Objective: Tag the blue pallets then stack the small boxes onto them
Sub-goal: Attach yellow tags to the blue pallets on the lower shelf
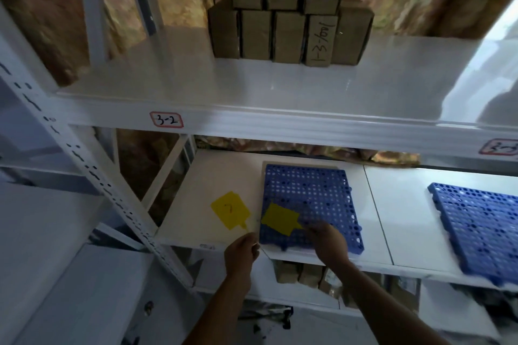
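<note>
Right hand (326,242): fingers pinched on the stem of a yellow tag (278,218) lying over the near left corner of a blue pallet (311,202). Left hand (241,253): curled at the shelf's front edge, just beside the pallet corner; whether it grips anything cannot be told. Second yellow tag (230,210): flat on the lower shelf (196,204), left of the pallet. Second blue pallet (476,230): same shelf, well apart to the right. Small boxes (288,33): stacked on the upper shelf (196,84).

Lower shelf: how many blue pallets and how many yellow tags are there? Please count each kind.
Blue pallets: 2, one at the hands, one at the right edge.
Yellow tags: 2, one on the shelf, one on the near pallet.
Total: 4
</note>
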### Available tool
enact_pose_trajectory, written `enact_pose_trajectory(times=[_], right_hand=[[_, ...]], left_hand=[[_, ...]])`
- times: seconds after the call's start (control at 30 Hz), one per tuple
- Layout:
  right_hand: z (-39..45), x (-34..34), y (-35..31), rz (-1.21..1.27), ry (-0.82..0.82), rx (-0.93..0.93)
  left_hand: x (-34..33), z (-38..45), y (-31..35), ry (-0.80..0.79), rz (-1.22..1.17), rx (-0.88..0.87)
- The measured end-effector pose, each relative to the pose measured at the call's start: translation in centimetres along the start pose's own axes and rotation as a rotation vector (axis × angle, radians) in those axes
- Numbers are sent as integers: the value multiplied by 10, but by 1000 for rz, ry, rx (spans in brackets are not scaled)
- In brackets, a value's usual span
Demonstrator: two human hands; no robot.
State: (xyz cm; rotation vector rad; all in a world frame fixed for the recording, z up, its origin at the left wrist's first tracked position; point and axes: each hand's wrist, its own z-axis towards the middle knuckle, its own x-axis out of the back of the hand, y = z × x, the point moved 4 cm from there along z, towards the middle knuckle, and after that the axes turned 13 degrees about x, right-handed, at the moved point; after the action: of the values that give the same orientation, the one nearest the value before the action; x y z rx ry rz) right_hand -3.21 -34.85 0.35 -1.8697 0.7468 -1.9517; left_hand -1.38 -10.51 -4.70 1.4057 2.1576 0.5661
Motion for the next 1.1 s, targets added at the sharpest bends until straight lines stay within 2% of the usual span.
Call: enact_pose_trajectory(times=[0.2, 0.33, 0.6, 0.67, 0.7, 0.73, 0.8, 0.9, 1.0, 1.1], right_hand=[[6, 8, 8, -272, -152, 121], [7, 10, 9, -371, -184, 159], [-1, 23, 7, -361, -71, 120], [-6, 25, -2, -255, 32, 156], [-10, 24, -8, -79, 67, 175], [-14, 22, -15, 98, 50, 178], [-25, 16, -32, 293, -77, 198], [-43, 21, -40, 328, -177, 247], [-54, 45, -16, 332, -112, 167], [-76, 79, 22, 245, 9, -8]], left_hand=[[11, -8, -5, 36, -71, 13], [11, -19, -12, 34, -44, -7], [-2, -47, -36, -27, 31, -91], [-7, -53, -42, -47, 62, -114], [-12, -56, -44, -63, 85, -127], [-17, -60, -46, -78, 112, -144], [-32, -68, -53, -97, 175, -178], [-56, -78, -69, -125, 303, -226], [-89, -86, -80, -158, 477, -361], [-129, -101, -102, -282, 674, -444]])
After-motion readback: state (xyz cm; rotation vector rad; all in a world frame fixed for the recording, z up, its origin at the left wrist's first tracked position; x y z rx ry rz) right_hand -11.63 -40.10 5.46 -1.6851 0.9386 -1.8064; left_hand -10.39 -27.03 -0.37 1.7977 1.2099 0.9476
